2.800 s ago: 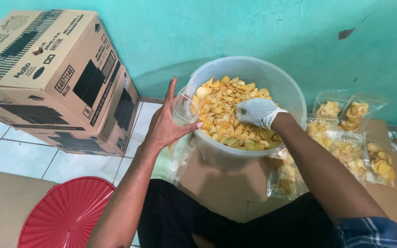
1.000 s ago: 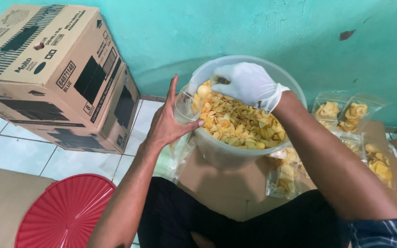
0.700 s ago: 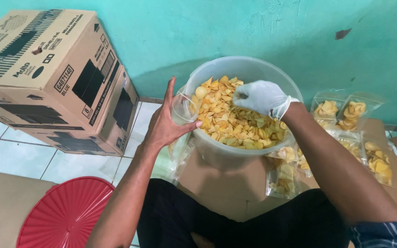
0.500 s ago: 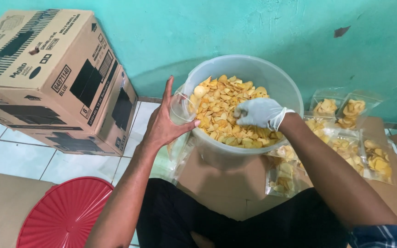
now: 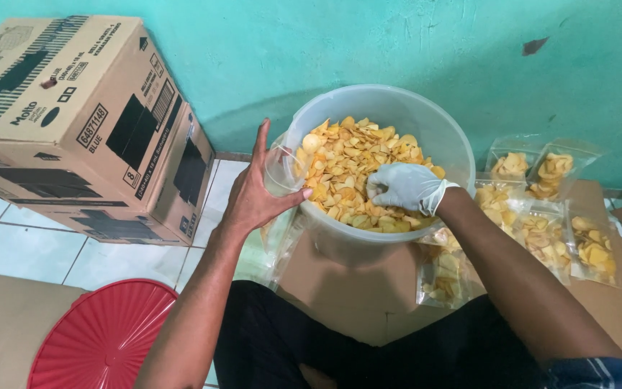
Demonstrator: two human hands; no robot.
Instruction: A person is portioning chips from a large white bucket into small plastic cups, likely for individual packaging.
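A large translucent plastic tub (image 5: 446, 137) stands against the wall, full of yellow chips (image 5: 347, 155). My right hand (image 5: 404, 187), in a white glove, is down in the chips near the tub's front, its fingers curled into them. My bare left hand (image 5: 257, 191) is at the tub's left rim and holds a small clear plastic bag (image 5: 281, 173) open against the rim.
Several filled clear bags of chips (image 5: 541, 216) lie on brown cardboard (image 5: 613, 310) right of the tub. A big cardboard box (image 5: 88, 122) stands at the left. A red round lid (image 5: 102, 342) lies on the floor at lower left. The teal wall (image 5: 368, 50) is just behind.
My gloved right hand was raised over the tub's far side a second ago; it has come down and forward into the chips. The left hand with the bag has stayed put.
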